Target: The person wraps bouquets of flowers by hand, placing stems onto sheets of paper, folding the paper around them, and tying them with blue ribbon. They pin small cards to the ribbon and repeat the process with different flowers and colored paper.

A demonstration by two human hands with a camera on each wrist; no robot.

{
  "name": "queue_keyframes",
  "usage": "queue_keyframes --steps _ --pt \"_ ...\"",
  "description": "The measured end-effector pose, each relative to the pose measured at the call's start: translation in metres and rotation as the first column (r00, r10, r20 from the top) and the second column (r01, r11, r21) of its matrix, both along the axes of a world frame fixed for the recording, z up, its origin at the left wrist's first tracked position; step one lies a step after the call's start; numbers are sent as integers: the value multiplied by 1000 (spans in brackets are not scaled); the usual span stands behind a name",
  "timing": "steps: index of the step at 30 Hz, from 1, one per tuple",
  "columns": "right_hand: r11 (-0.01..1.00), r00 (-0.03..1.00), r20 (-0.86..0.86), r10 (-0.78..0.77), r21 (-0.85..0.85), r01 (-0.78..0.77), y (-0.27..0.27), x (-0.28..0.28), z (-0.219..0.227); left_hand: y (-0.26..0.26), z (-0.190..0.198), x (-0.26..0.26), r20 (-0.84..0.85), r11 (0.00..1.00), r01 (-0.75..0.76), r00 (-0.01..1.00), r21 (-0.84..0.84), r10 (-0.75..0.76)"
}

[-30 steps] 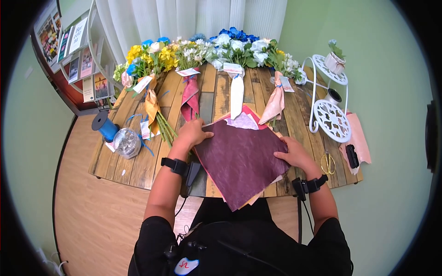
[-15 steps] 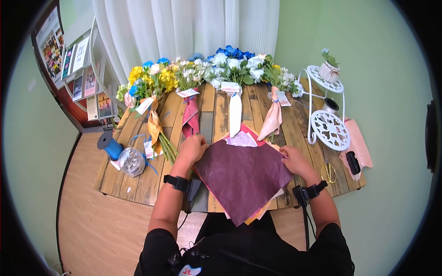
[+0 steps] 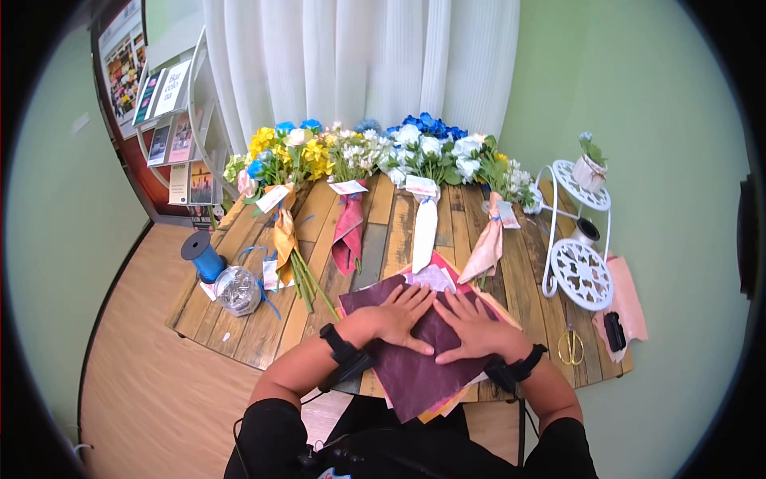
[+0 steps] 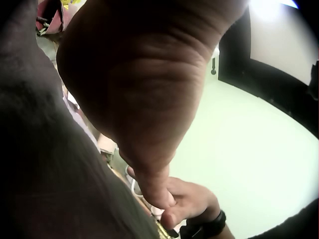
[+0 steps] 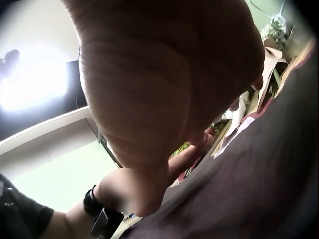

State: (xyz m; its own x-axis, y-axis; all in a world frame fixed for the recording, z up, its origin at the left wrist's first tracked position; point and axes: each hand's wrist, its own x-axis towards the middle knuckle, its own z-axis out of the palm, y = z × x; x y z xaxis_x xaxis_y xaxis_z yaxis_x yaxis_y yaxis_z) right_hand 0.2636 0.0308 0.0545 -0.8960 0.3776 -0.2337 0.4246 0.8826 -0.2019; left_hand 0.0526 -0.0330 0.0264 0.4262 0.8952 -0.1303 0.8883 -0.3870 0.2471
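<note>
A dark purple square sheet of wrapping paper (image 3: 407,387) lies on top of a stack of sheets, whose pink and orange edges stick out beneath it. My left hand (image 3: 397,323) rests palm down on this sheet, fingers straight and spread. Beside it my right hand (image 3: 476,329) lies the same way, its fingertips close to the left ones near the far part of the sheet. A torn-edged lilac piece (image 3: 432,277) shows just beyond the fingertips. In the left wrist view the purple sheet (image 4: 60,164) slopes below the palm.
Bouquets in orange (image 3: 285,234), red-pink (image 3: 349,233), white (image 3: 425,231) and pale pink paper (image 3: 483,249) lie beyond. At left stand a blue ribbon spool (image 3: 204,257) and a clear jar (image 3: 238,292). Gold-handled scissors (image 3: 571,349) and a white metal stand (image 3: 581,275) are at right.
Both hands have left the sheet's left and right corners and moved inward onto its middle, with the fingers now spread flat. The head view has shifted, so the table appears lower.
</note>
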Motion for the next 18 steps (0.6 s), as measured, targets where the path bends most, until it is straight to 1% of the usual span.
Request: queue_keyframes --steps 2,3,4,5,6,8,9,12,14,18 --pt "999 995 98 -31 -11 32 2 -3 -7 1 -3 -1 -19 996 -13 1000 -85 12" --pt "998 989 140 -51 -24 54 4 -2 -13 1 -4 -2 -35 996 -6 999 -89 2" --pt "999 984 175 -44 13 43 6 0 -19 1 -7 -4 -52 996 2 999 -94 -7" --pt "999 982 183 -41 18 39 6 0 -20 0 -6 -5 -13 994 3 1000 -113 -4" --pt "999 980 193 -39 21 35 6 1 -20 1 -4 -7 -11 995 -2 1000 -101 1" --pt "999 977 208 -40 18 37 7 -1 -18 -1 0 -7 -53 989 31 998 -144 -39" --pt "999 970 239 -36 16 33 6 -2 -15 1 -3 -7 -18 987 17 1000 -159 -20" --pt "999 955 294 -34 -5 37 6 -6 -11 0 1 -8 -34 985 20 999 -174 -27" --pt "998 947 321 -35 -30 47 4 -8 -7 -1 1 -9 -17 985 22 1000 -173 -25" --pt "998 941 336 -39 -28 52 4 -10 -7 -1 -2 -10 4 987 21 1000 -158 -20"
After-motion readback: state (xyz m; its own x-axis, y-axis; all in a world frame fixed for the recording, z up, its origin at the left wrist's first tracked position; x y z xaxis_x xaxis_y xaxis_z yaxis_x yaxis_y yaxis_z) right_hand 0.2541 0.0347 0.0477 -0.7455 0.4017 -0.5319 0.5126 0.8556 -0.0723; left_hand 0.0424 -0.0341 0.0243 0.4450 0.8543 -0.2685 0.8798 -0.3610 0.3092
